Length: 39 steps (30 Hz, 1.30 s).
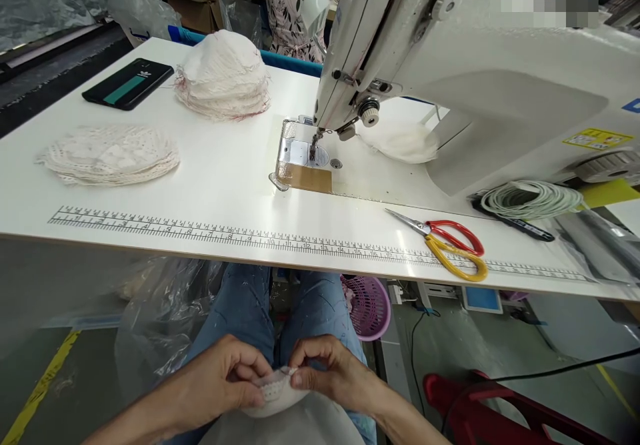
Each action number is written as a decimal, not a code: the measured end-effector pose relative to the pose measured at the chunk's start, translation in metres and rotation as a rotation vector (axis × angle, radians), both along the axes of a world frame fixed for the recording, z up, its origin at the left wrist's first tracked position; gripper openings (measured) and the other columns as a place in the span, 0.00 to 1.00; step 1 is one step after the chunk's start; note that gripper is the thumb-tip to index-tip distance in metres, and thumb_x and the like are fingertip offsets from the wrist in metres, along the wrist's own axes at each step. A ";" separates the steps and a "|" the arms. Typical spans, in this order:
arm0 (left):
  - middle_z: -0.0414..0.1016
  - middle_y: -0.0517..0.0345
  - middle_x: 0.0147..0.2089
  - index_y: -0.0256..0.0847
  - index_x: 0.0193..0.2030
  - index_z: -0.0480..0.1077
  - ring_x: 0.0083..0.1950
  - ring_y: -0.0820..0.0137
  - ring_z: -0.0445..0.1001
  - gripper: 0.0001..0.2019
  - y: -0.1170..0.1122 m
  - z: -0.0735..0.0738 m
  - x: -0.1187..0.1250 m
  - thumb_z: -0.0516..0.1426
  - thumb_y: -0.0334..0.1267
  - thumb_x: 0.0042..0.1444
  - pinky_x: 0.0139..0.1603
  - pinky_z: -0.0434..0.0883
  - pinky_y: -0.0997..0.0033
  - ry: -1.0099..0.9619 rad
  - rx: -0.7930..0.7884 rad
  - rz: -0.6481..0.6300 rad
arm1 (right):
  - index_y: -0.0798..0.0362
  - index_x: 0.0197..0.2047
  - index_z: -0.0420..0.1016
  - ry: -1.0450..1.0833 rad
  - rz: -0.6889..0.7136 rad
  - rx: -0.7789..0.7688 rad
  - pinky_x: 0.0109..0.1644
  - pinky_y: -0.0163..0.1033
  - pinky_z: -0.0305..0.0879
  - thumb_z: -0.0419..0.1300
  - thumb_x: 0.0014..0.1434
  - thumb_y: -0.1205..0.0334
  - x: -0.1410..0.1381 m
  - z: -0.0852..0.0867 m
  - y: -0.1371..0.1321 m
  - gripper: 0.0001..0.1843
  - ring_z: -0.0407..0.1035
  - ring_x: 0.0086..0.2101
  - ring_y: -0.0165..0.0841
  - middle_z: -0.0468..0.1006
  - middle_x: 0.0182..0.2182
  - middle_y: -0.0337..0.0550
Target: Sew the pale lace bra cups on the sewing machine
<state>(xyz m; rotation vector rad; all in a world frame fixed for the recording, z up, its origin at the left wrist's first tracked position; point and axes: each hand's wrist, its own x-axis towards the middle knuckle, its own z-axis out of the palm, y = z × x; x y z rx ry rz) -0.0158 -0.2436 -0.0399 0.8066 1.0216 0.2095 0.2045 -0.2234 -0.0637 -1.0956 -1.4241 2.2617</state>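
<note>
Over my lap, both hands hold a small, rounded white fabric cup [280, 397] with a perforated, lace-like edge. My left hand [227, 378] is closed, pinching the cup's left side between thumb and fingers. At the opposite end, my right hand [333, 371] is also closed, with thumb and forefinger gripping the upper edge. Part of the cup is hidden behind the fingers. Above on the table lie a flat stack of white eyelet fabric pieces [113, 155] and a taller pile of white cup-shaped pieces [225, 75].
A sewing machine [480, 65] stands on the white table [215, 198]. Scissors [445, 241] rest across the printed ruler, near coiled cord [530, 199]. A black phone-like case [129, 83] lies at back left. Below are a purple basket [373, 308] and red stool [480, 405]. Another person stands behind.
</note>
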 end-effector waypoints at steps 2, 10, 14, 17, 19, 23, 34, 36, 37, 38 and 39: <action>0.72 0.63 0.22 0.36 0.33 0.78 0.25 0.76 0.62 0.08 0.001 0.002 -0.001 0.59 0.32 0.45 0.27 0.57 0.80 0.009 0.012 0.005 | 0.57 0.30 0.75 0.004 -0.004 -0.007 0.32 0.32 0.55 0.65 0.50 0.46 -0.001 0.001 0.001 0.20 0.59 0.27 0.27 0.69 0.24 0.37; 0.79 0.60 0.30 0.38 0.39 0.78 0.30 0.73 0.70 0.13 0.004 0.006 -0.009 0.57 0.29 0.46 0.33 0.62 0.78 -0.134 -0.009 0.061 | 0.57 0.28 0.70 -0.088 0.022 0.176 0.29 0.31 0.53 0.60 0.54 0.45 -0.010 0.016 0.005 0.21 0.57 0.26 0.26 0.65 0.23 0.36; 0.80 0.58 0.36 0.39 0.44 0.76 0.34 0.69 0.73 0.16 0.000 0.005 -0.014 0.58 0.30 0.46 0.35 0.63 0.76 -0.174 0.016 0.061 | 0.57 0.27 0.69 -0.181 0.062 0.327 0.27 0.30 0.50 0.58 0.57 0.47 -0.014 0.019 0.004 0.20 0.55 0.24 0.25 0.63 0.21 0.34; 0.76 0.61 0.27 0.37 0.38 0.77 0.28 0.73 0.67 0.13 -0.002 0.004 -0.012 0.62 0.33 0.43 0.28 0.59 0.78 -0.145 0.047 0.072 | 0.57 0.27 0.69 -0.209 0.089 0.380 0.25 0.30 0.49 0.58 0.57 0.47 -0.019 0.021 0.004 0.20 0.55 0.23 0.25 0.62 0.19 0.33; 0.69 0.64 0.21 0.35 0.33 0.76 0.25 0.75 0.61 0.11 -0.003 0.002 -0.008 0.64 0.36 0.41 0.26 0.55 0.78 -0.109 0.060 0.085 | 0.56 0.27 0.70 -0.243 0.110 0.415 0.26 0.30 0.50 0.57 0.58 0.47 -0.022 0.023 0.003 0.20 0.56 0.23 0.25 0.64 0.20 0.34; 0.55 0.69 0.17 0.34 0.22 0.73 0.22 0.78 0.49 0.08 -0.006 -0.002 -0.001 0.62 0.39 0.41 0.23 0.49 0.76 -0.019 0.091 0.141 | 0.54 0.29 0.73 -0.345 0.139 0.500 0.31 0.31 0.54 0.57 0.58 0.48 -0.023 0.023 0.000 0.18 0.60 0.26 0.28 0.68 0.23 0.36; 0.55 0.69 0.17 0.34 0.21 0.73 0.22 0.78 0.49 0.06 -0.007 -0.006 -0.001 0.60 0.36 0.41 0.22 0.48 0.77 0.010 0.109 0.133 | 0.56 0.28 0.74 -0.198 0.110 0.278 0.31 0.31 0.57 0.62 0.53 0.45 -0.026 0.023 0.003 0.20 0.61 0.27 0.27 0.69 0.23 0.36; 0.57 0.68 0.17 0.33 0.22 0.73 0.22 0.78 0.50 0.06 -0.006 -0.006 0.000 0.60 0.36 0.41 0.22 0.47 0.76 0.019 0.117 0.120 | 0.56 0.29 0.75 -0.203 0.113 0.279 0.31 0.30 0.56 0.64 0.49 0.45 -0.025 0.022 0.004 0.20 0.61 0.27 0.27 0.69 0.23 0.35; 0.57 0.68 0.17 0.33 0.22 0.73 0.22 0.78 0.50 0.07 -0.006 -0.005 0.001 0.60 0.36 0.41 0.22 0.47 0.76 0.028 0.121 0.114 | 0.56 0.29 0.75 -0.209 0.114 0.284 0.30 0.30 0.56 0.66 0.47 0.44 -0.025 0.021 0.004 0.21 0.61 0.26 0.27 0.69 0.23 0.35; 0.57 0.68 0.17 0.33 0.22 0.72 0.21 0.78 0.50 0.07 -0.006 -0.005 0.001 0.59 0.36 0.42 0.22 0.47 0.76 0.037 0.125 0.109 | 0.56 0.29 0.75 -0.216 0.112 0.291 0.30 0.30 0.55 0.67 0.45 0.44 -0.025 0.020 0.004 0.21 0.61 0.26 0.27 0.68 0.23 0.35; 0.57 0.68 0.17 0.33 0.22 0.72 0.21 0.78 0.50 0.07 -0.006 -0.004 0.001 0.59 0.37 0.42 0.21 0.47 0.76 0.045 0.127 0.107 | 0.55 0.29 0.75 -0.224 0.108 0.298 0.29 0.30 0.55 0.67 0.44 0.43 -0.025 0.019 0.003 0.22 0.60 0.26 0.28 0.68 0.23 0.35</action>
